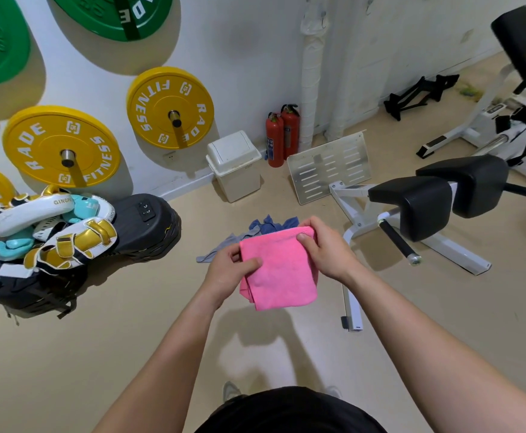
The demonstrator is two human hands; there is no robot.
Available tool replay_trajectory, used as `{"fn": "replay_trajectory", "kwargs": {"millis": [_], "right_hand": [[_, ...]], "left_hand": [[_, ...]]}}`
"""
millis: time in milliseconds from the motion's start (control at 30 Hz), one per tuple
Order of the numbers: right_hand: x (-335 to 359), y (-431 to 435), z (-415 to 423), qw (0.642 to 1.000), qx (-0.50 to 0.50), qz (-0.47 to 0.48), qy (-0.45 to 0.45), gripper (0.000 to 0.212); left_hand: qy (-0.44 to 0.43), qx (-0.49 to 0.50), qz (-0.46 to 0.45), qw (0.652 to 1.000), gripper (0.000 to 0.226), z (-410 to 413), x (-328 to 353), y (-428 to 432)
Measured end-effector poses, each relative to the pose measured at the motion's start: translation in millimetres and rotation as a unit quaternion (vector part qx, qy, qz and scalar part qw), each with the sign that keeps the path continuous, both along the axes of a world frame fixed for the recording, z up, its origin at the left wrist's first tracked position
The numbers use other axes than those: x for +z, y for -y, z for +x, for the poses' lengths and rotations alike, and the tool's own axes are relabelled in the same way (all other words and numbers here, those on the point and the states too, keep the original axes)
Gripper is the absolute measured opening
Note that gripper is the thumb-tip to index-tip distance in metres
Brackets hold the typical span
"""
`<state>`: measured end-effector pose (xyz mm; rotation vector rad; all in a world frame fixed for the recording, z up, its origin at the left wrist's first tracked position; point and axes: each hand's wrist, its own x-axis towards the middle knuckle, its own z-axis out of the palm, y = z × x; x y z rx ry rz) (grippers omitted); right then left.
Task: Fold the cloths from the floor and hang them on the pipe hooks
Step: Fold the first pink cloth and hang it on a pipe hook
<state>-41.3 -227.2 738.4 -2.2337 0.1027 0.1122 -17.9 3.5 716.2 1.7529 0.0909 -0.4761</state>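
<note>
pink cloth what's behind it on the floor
A blue cloth and a grey cloth lie crumpled on the floor beyond the pink cloth. Their near parts are covered by it, so any further cloth there cannot be seen.

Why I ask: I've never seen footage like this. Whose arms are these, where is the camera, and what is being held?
No machine here: a person wears one camera on the head, looking down at their own bare arms. The left hand and right hand pinch the upper corners of a folded pink cloth, held up. Beyond it, a blue cloth and a grey cloth lie crumpled on the floor. The white wrapped pipe stands in the corner behind.
</note>
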Motion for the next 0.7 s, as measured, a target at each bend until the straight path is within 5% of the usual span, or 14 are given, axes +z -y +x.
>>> {"fn": "replay_trajectory", "kwargs": {"millis": [333,500,700], "right_hand": [[6.6,23.0,-11.5,0.999,-0.009,0.021,0.031,0.01],[6.1,47.2,-11.5,0.993,-0.033,0.114,-0.004,0.074],[-9.3,82.3,9.6,0.986,-0.03,0.16,-0.021,0.036]], "left_hand": [[0.163,0.013,0.209,0.964,0.011,-7.6,9.5,56.6],[0.191,0.036,0.212,0.958,0.016,-5.8,10.2,89.7],[0.207,0.021,0.228,0.951,0.021,12.9,10.3,103.4]]}}
